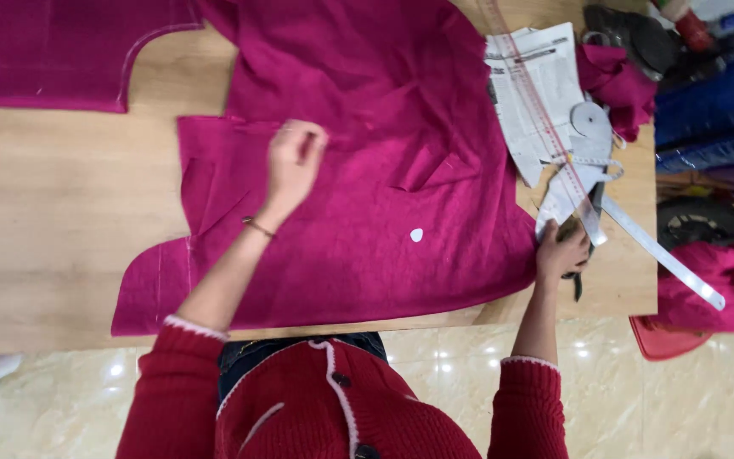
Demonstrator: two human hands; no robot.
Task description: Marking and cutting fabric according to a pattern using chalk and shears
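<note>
The red cardigan [333,408] with its white trim lay nearest the camera, both sleeves reaching up over the near edge of the counter [53,221]. The left hand [295,161] rested on the magenta cloth [367,187], fingers [309,140] curled shut and pinching a fold of the cloth near its upper cut edge. A thin bracelet [258,226] sat on that wrist. Below those fingers the cloth spread flat toward the counter's near edge, with a small white chalk piece [416,235] lying on it between the two hands. To the left of the fingers the bare counter gave wide open room, bounded above by a second magenta piece [53,55] with a curved cut-out.

The right hand [561,253] sat just past the cloth's right edge, fingers closed around dark scissors [578,276] whose tip showed below the hand. Above those fingers lay a clear ruler [545,119] over paper patterns [537,93], and a metal ruler [664,255] ran out past the counter's right edge. Little free counter remained on that side. Beyond the edge, more magenta fabric [724,280] was heaped above the tiled floor [681,399].
</note>
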